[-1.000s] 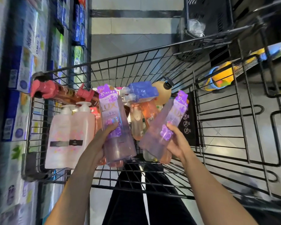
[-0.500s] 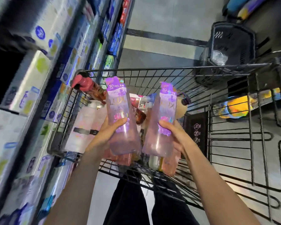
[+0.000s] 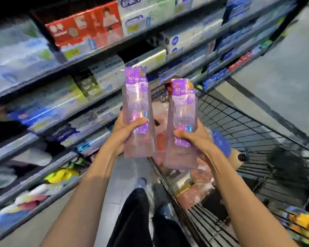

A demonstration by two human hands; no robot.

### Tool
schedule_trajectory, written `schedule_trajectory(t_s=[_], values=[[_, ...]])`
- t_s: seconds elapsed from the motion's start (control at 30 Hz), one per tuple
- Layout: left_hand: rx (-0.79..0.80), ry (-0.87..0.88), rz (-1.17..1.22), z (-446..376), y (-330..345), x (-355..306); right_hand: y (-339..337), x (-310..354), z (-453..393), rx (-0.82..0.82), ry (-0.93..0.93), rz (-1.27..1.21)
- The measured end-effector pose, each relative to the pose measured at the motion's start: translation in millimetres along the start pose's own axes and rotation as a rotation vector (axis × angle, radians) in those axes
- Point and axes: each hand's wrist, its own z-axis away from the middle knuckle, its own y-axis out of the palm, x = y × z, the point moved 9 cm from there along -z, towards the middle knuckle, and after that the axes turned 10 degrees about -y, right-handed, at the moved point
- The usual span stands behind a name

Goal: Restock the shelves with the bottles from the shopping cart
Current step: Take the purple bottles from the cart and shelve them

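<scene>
- Left hand (image 3: 126, 130): gripping the left bottle (image 3: 137, 111) low on its body, thumb curled across the front over the purple flower print, fingers wrapped behind.
- Right hand (image 3: 193, 139): gripping the right bottle (image 3: 183, 122) the same way, thumb pressing across the front, fingers hidden behind.
- Left bottle: clear lilac, purple printed top, standing upright in the air, held in front of the shelves (image 3: 89, 107).
- Right bottle: matching one, upright, just beside the left one and a little lower, not touching it, hanging over the cart's near edge.
- Cart (image 3: 239, 125): black wire, sitting to the right, holding more bottles (image 3: 194, 182), pink and orange, blurred.
- Shelves: running along the left, stocked with boxed and wrapped goods, too blurred to read.
- Person's dark trousers (image 3: 134, 216): showing below, between the forearms.
</scene>
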Motion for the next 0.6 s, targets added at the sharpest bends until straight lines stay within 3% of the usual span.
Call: schedule_trajectory(t_s=[0.27, 0.6], values=[[-0.216, 0.081, 0.210, 102.4, -121.0, 3.8, 136.9, 28.2, 20.9, 0.298, -0.037, 0.018], [-0.415, 0.139, 0.334, 233.7, -314.2, 56.8, 346.0, 1.5, 96.9, 0.583, 0.038, -0.046]])
